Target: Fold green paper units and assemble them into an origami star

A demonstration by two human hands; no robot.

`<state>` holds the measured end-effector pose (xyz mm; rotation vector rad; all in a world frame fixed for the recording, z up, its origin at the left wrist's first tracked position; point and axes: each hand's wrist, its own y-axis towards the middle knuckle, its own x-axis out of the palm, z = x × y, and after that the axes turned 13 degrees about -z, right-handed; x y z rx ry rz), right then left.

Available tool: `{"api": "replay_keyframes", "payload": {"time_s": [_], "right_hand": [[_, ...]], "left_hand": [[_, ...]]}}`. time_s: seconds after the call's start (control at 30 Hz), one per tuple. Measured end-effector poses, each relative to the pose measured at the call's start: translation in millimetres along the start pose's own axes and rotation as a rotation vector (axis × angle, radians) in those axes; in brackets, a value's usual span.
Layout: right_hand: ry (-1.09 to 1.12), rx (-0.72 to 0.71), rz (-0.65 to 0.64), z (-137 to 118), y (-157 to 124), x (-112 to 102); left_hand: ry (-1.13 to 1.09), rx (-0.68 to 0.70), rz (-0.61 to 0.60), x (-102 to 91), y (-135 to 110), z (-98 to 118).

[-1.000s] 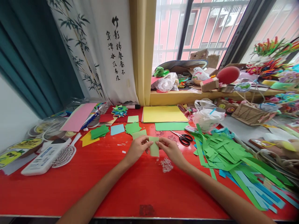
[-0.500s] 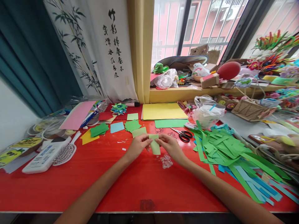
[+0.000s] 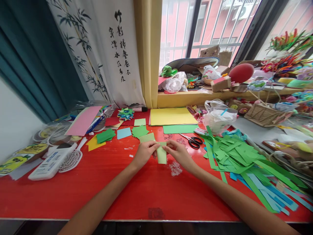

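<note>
Between my two hands is a light green piece of paper [image 3: 161,156], a narrow upright rectangle that looks folded. My left hand [image 3: 145,152] pinches its upper left edge with thumb and fingers. On the opposite edge, my right hand [image 3: 177,151] grips it the same way. Just behind my left hand lies a pale green paper square [image 3: 147,137]. A pair of scissors with black handles [image 3: 195,142] rests to the right of my right hand. Below that hand is a clear, crinkled patch [image 3: 175,168] on the red table [image 3: 137,192].
Green paper strips [image 3: 234,153] heap up on the right, with blue strips [image 3: 274,194] in front. Yellow sheets [image 3: 173,116] lie at the back near a folded paper star [image 3: 125,114]. Leftward are a white hairbrush [image 3: 70,161], a white box [image 3: 50,163] and a blue square [image 3: 124,133].
The folded paper now hangs straighter and slightly further left between my hands. Both hands keep their hold, and the whole view has shifted slightly.
</note>
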<state>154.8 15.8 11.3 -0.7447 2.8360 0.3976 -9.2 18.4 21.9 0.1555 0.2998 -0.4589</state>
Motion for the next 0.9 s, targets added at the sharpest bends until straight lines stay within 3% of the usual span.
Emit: {"api": "replay_keyframes", "payload": {"time_s": [0.3,0.57,0.9], "right_hand": [[0.013,0.016,0.026,5,3,-4],[-0.174,-0.038,-0.027,-1,1,-4],[-0.036,-0.043,0.102,3,2,-13]], "left_hand": [[-0.029,-0.035,-0.076,-2.2,2,-2],[0.042,-0.033,-0.189,3.9,0,-4],[0.030,-0.012,-0.138,2.3,0,2]]}}
